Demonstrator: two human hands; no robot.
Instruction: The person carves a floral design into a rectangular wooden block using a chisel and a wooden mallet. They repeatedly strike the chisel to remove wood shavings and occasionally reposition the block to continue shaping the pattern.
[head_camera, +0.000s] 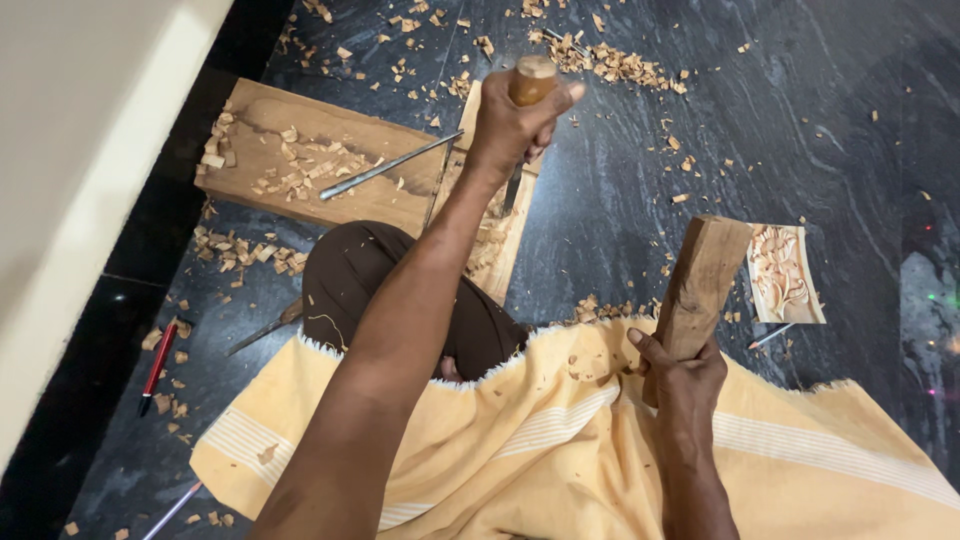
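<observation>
Leftmost, a red pen (157, 366) lying on the dark stone floor (800, 130) among wood chips (240, 252). Next, a thick wooden plank (300, 160) set flat as a rest, a loose steel chisel (390, 165) parked across it within reach. Centre, left hand (510, 125) clenched around a wooden-handled chisel (530, 85), blade angled down onto a narrow carved strip (497, 240) braced beside the knee. Further right, right hand (685, 375) grasping a wooden mallet block (700, 285), raised upright over the yellow cloth (560, 440) on the lap. Rightmost, a small carved panel (783, 273) laid aside on the floor.
</observation>
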